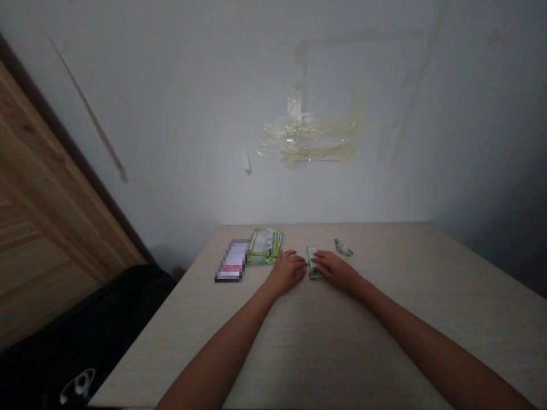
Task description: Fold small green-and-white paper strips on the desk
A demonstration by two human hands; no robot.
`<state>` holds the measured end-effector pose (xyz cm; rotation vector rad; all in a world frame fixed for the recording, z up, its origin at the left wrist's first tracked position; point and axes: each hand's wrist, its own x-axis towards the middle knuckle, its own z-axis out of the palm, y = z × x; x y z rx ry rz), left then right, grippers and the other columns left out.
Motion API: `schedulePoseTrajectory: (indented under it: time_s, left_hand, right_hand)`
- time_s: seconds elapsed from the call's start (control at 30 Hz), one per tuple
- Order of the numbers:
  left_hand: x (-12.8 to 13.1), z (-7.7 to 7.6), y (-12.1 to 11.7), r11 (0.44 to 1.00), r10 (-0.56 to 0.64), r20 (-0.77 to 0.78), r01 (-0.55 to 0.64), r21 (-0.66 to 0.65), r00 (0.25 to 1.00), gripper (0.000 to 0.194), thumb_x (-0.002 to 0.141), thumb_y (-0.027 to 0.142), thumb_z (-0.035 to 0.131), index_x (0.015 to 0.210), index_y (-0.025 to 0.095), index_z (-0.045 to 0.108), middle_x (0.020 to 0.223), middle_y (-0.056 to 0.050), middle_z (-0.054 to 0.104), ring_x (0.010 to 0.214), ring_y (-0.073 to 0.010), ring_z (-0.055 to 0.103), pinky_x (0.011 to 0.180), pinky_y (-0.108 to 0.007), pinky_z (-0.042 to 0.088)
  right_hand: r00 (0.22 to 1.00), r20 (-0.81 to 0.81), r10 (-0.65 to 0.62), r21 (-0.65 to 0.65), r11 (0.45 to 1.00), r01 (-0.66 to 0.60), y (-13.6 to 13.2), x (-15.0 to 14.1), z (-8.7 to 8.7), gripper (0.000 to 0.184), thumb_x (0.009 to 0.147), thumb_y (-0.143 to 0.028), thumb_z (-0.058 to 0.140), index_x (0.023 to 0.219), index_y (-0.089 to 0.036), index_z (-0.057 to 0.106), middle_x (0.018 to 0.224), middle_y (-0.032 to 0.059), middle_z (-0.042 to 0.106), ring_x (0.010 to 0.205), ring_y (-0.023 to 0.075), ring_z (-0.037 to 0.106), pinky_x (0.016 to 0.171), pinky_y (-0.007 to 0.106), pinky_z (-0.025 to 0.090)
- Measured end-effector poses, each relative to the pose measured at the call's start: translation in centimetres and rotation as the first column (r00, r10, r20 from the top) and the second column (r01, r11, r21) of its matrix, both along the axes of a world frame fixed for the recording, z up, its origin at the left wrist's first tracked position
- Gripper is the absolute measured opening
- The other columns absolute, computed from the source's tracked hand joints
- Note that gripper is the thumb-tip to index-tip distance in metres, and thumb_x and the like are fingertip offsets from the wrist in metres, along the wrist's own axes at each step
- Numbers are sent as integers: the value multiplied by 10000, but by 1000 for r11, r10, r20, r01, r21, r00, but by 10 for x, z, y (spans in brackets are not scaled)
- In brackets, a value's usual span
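A small green-and-white packet (311, 254) lies on the table between my hands, its right side covered by my right hand (339, 273). The fingers of that hand are stretched out and rest on the packet, apparently not wrapped round it. My left hand (287, 272) lies just left of the packet with its fingers slightly bent and apart, holding nothing that I can see. Whether its fingertips touch the packet's edge, I cannot tell. Behind my left hand is a pile of flat green-and-white packets (264, 244). Beyond my right hand sits a crumpled green-and-white piece (343, 247).
A blurred-out phone-like slab (233, 262) lies left of the pile. The pale wooden table (342, 353) meets a wall (192, 142) with peeling clear tape (307, 139) at its back. A black bag (106, 319) and wooden boards (47, 171) stand off the table's left edge.
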<state>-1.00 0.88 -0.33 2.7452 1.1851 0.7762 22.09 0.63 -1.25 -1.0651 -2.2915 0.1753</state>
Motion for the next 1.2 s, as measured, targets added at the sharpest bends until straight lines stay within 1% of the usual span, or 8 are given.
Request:
schedulePoseTrajectory:
  time_s: [0.23, 0.43, 0.73, 1.07, 1.2]
  left_hand:
    - [0, 0, 1, 1000, -15, -8, 15, 0, 1000, 250, 902, 289, 555, 1108, 289, 696, 1152, -27, 690, 1226, -245, 476, 1106, -492, 301]
    - [0, 0, 1, 1000, -17, 0, 17, 1, 1000, 243, 904, 291, 554, 1097, 287, 701, 1159, -18, 691, 1219, -243, 481, 1103, -489, 309]
    - [0, 0, 2, 1000, -13, 3, 13, -4, 1000, 251, 898, 295, 559, 1106, 306, 699, 1149, -25, 694, 1212, -242, 493, 1092, -494, 327]
    - [0, -1, 2, 1000, -12, 7, 12, -12, 1000, 249, 893, 290, 564, 1099, 297, 704, 1159, -22, 691, 1210, -240, 494, 1093, -486, 330]
    - [0, -2, 3, 1000, -11, 13, 11, -3, 1000, 254, 891, 296, 565, 1105, 300, 703, 1159, -30, 688, 1204, -241, 501, 1086, -483, 340]
  right_hand:
    - [998, 55, 0, 8, 1000, 0, -1, 0, 0, 333, 947, -315, 497, 1204, -187, 665, 1345, 152, 554, 1268, 255, 499, 1088, 446, 400]
    - [999, 36, 9, 10, 1000, -10, 0, 0, -2, 332, 940, -321, 511, 1217, -206, 655, 1353, 143, 547, 1269, 255, 496, 1087, 459, 398]
    - [1000, 29, 7, 19, 1000, -7, -3, -2, 2, 324, 940, -317, 511, 1214, -223, 656, 1345, 133, 559, 1263, 254, 507, 1072, 455, 417]
    - [999, 46, 15, 6, 1000, -15, 1, -1, -1, 329, 938, -308, 513, 1222, -213, 649, 1361, 132, 555, 1283, 249, 496, 1092, 453, 398]
    - [999, 33, 20, -1, 1000, -20, 0, -1, 0, 322, 936, -308, 515, 1215, -226, 652, 1373, 121, 551, 1294, 248, 491, 1095, 461, 396]
